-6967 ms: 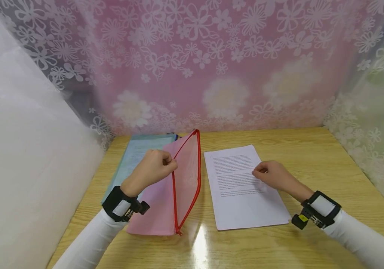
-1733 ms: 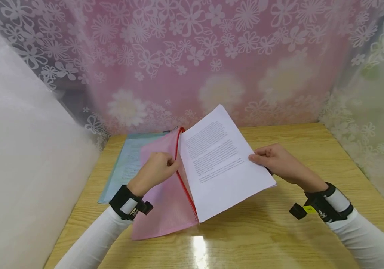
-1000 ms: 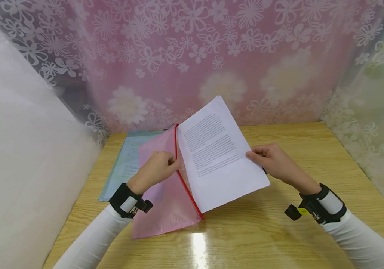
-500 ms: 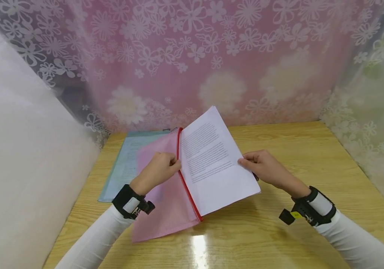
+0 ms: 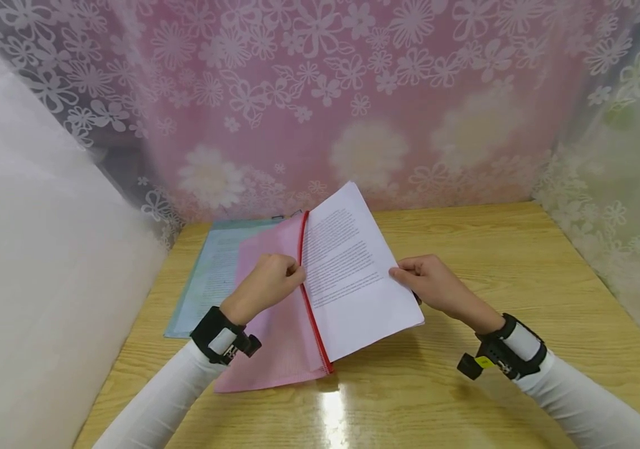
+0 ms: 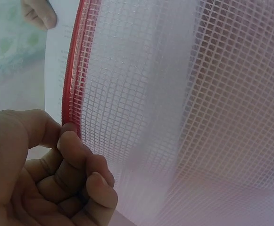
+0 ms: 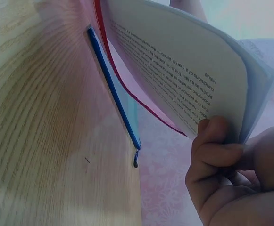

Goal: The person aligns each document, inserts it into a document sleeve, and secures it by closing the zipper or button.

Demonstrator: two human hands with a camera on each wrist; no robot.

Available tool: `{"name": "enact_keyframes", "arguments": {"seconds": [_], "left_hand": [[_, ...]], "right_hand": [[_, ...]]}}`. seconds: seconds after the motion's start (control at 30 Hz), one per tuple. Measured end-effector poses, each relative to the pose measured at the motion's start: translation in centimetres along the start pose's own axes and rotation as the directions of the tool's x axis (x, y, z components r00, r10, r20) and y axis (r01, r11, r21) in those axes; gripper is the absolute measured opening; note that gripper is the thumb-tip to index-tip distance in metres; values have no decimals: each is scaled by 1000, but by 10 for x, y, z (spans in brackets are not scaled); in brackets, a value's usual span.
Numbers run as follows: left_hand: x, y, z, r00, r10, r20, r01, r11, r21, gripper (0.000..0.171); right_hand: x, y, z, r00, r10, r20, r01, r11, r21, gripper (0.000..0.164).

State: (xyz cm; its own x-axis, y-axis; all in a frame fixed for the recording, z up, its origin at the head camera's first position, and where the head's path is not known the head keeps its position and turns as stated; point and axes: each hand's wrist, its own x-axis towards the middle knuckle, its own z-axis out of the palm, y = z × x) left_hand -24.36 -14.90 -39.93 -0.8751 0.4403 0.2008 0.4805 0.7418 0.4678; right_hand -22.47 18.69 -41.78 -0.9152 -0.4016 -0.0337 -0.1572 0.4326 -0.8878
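Note:
A pink mesh zipper pouch (image 5: 280,346) with a red zipper edge stands tilted in the head view, its mouth facing right. My left hand (image 5: 268,284) pinches the upper lip of that mouth at the red zipper; the left wrist view shows thumb and fingertips on the red zipper edge (image 6: 73,84). A stack of printed paper sheets (image 5: 348,280) slants into the pouch, its left part behind the mesh. My right hand (image 5: 432,284) grips the stack's right edge, thumb on top. In the right wrist view the fingers (image 7: 217,150) curl under the sheets.
Left of the pouch, partly beneath it, lies a blue-green zipper pouch (image 5: 193,305) with printed paper inside. Its dark blue zipper (image 7: 113,89) shows in the right wrist view. A floral pink curtain (image 5: 275,125) hangs behind the wooden table (image 5: 493,374); a white sheet (image 5: 45,218) hangs at the left.
The paper stack, earlier flat on the table, has been lifted by my right hand and put partly into the pouch mouth. Lately it has slid further left and in. My left hand keeps its pinch.

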Motion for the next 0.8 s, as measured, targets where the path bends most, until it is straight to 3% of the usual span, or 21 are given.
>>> {"name": "enact_keyframes", "arguments": {"seconds": [0.33, 0.8], "left_hand": [[4, 3, 1, 1000, -1, -16, 0, 1000, -9, 43], [5, 5, 2, 999, 27, -26, -26, 1000, 11, 38]], "right_hand": [[4, -1, 18, 998, -36, -46, 38, 998, 40, 30], [7, -4, 39, 999, -41, -10, 41, 999, 9, 27]]}}
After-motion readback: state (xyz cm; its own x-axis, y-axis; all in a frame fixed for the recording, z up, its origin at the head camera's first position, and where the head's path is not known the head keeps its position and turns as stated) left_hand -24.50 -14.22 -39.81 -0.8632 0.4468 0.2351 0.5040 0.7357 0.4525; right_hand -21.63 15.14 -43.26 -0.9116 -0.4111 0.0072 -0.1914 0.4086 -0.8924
